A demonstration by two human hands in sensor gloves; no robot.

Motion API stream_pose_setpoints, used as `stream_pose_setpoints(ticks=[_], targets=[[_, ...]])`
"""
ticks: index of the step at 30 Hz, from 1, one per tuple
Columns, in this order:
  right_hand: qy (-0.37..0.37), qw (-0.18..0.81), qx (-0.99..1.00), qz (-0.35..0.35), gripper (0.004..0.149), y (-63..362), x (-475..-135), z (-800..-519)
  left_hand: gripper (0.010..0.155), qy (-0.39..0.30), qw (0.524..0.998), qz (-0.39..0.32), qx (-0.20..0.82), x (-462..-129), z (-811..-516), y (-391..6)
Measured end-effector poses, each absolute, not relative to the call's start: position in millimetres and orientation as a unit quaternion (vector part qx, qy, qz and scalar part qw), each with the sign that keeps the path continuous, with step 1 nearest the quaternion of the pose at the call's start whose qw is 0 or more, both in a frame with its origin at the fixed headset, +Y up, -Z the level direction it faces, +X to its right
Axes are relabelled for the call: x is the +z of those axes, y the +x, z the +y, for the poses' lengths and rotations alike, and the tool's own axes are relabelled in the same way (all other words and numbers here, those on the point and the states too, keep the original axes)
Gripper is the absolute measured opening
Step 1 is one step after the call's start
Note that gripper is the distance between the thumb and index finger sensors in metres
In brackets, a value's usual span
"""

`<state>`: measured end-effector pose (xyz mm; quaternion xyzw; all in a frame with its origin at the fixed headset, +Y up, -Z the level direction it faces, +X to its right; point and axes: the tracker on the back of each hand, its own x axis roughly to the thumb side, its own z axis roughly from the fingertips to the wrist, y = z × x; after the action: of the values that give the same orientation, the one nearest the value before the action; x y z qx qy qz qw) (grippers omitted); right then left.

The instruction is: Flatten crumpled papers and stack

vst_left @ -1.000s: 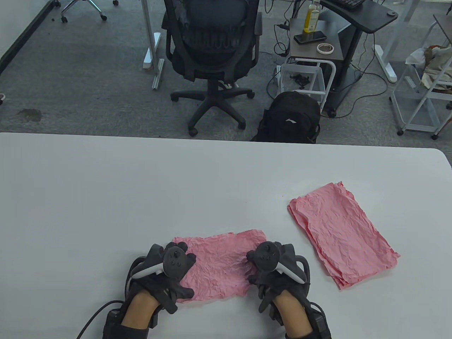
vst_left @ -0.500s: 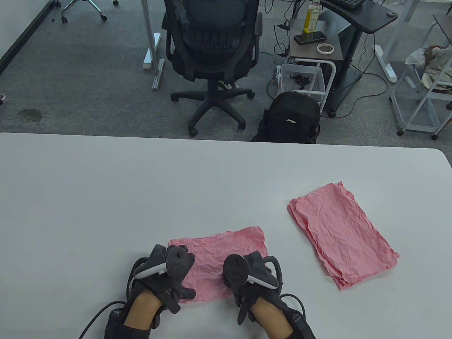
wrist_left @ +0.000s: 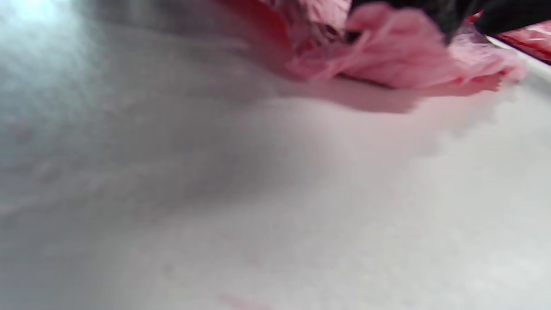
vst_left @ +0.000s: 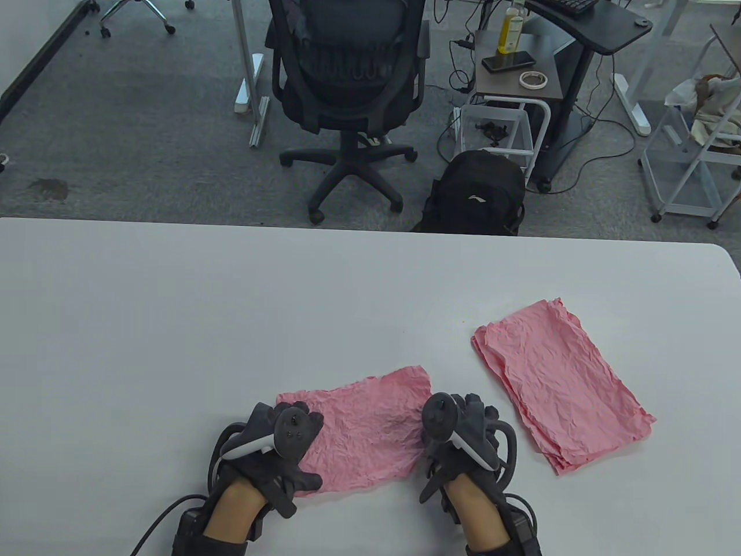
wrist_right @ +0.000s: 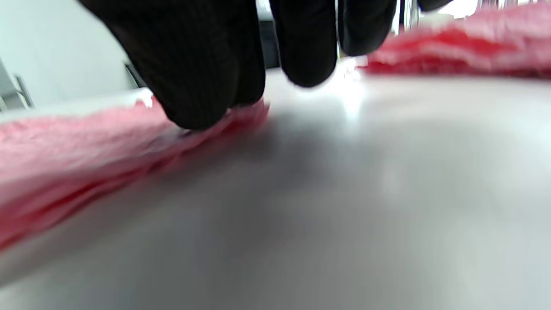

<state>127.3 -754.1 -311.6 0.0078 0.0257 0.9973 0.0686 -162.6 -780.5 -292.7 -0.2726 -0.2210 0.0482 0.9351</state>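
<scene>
A wrinkled pink paper sheet [vst_left: 362,428] lies spread out near the table's front edge. My left hand [vst_left: 286,440] rests flat on its left end, fingers spread. In the left wrist view the paper's edge [wrist_left: 387,60] is bunched up under my fingertips [wrist_left: 452,13]. My right hand [vst_left: 457,428] presses on the sheet's right edge. The right wrist view shows my fingertips [wrist_right: 202,69] pushing down on the pink paper [wrist_right: 86,146]. A stack of flattened pink sheets [vst_left: 558,385] lies to the right, clear of both hands, and also shows in the right wrist view [wrist_right: 465,51].
The white table [vst_left: 231,301] stretches bare to the left and back. Beyond its far edge stand an office chair [vst_left: 347,75], a black backpack [vst_left: 477,194] and a side cart [vst_left: 512,69].
My right hand slid left to the middle of the sheet, then back out to its right edge. The sheet shifted slightly. My left hand stayed on the left end.
</scene>
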Motion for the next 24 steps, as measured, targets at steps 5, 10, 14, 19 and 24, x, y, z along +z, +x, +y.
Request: stream_pose_setpoints(ticks=[5,10,14,19,24], targets=[[-0.030,0.059,0.996,0.066,0.045,134,-312,-757,0.085,-0.294,0.930,-0.211,0.061,-293,-782,-162],[0.037,0.093,0.994,0.035,0.051,122,-313,-761,0.086,-0.294,0.929,-0.215,0.065,-294,-783,-164],[0.098,0.192,0.976,0.019,0.058,108,-308,-763,0.086,-0.295,0.929,-0.215,0.070,-295,-784,-164],[0.154,0.285,0.945,0.047,0.061,92,-305,-767,0.086,-0.297,0.928,-0.214,0.074,-295,-784,-164],[0.168,0.314,0.934,0.030,0.070,83,-302,-764,0.086,-0.298,0.927,-0.214,0.075,-295,-784,-164]])
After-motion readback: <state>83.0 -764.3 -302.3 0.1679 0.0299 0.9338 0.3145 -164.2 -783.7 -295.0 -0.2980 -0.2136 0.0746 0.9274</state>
